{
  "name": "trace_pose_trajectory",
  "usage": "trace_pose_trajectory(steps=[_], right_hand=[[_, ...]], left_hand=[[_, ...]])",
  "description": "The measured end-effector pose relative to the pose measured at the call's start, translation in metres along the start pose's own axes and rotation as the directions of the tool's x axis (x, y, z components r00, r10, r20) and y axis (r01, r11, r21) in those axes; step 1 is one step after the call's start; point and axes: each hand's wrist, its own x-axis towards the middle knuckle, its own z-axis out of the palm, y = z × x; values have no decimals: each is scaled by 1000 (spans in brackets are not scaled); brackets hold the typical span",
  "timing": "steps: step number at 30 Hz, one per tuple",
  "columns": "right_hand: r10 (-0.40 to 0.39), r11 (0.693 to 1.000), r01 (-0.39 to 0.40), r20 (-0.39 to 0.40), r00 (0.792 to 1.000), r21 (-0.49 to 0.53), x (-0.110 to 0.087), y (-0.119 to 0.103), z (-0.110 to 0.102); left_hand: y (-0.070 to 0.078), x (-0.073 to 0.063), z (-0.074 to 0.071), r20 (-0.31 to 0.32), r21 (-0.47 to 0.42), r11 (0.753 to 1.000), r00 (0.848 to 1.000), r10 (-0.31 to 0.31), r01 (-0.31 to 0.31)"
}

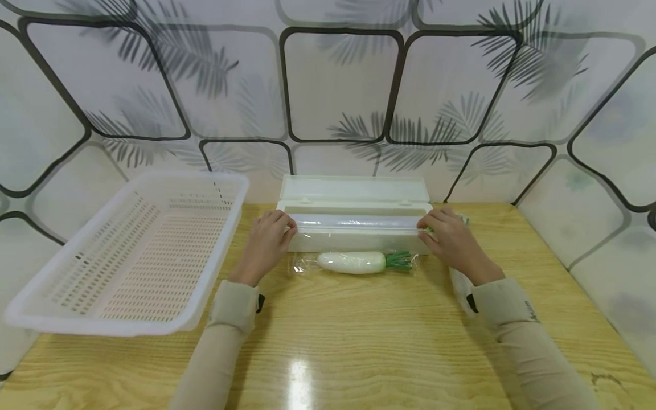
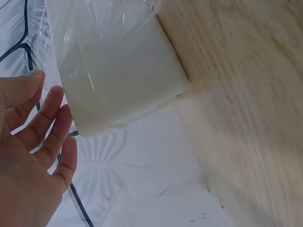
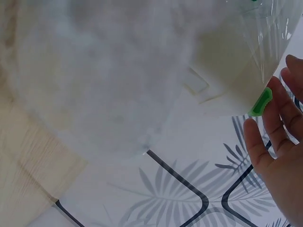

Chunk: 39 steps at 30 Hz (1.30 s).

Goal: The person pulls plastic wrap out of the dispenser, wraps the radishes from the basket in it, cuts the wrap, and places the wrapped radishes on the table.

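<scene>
A white cling film box [image 1: 353,189] stands against the wall with its lid raised, and a roll of film [image 1: 359,221] lies inside. My left hand [image 1: 267,242] pinches clear cling film [image 2: 125,16] between thumb and index finger at the box's left front corner. At the opposite corner my right hand [image 1: 453,236] pinches the film's other side, close to a green slider [image 3: 261,101] on the box edge. The sheet hangs over the box front. Just before it lies a white radish [image 1: 351,262] with green stalks, with clear film around it.
A white perforated plastic basket [image 1: 212,273] stands on the left of the wooden table [image 1: 333,324]. Beneath my right forearm lies a whitish long thing [image 1: 460,287], mostly hidden; it blurs across the right wrist view. Patterned walls bound the table's back and sides.
</scene>
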Motion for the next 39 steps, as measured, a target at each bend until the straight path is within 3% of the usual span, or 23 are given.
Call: trace_pose_trajectory(steps=[10, 15, 19, 24, 33, 39], right_hand=[[-48, 998, 48, 11, 999, 30, 12, -6, 10], [-13, 992, -6, 143, 990, 128, 37, -24, 19], [-9, 971, -55, 265, 964, 234, 60, -46, 30], [-52, 954, -55, 342, 938, 295, 81, -66, 49], [-1, 947, -92, 286, 958, 309, 93, -71, 65], [25, 936, -142, 343, 939, 322, 92, -66, 57]], left_hand=[[-2, -4, -4, 12, -88, 991, 995, 100, -99], [0, -4, -7, -2, -129, 981, 989, 148, -147], [2, -5, -7, -8, -129, 980, 988, 153, -152], [2, -5, -6, -21, -131, 977, 985, 169, -170], [-1, -4, -1, -68, -143, 968, 978, 197, -205], [-3, -6, -2, -73, -131, 972, 980, 185, -193]])
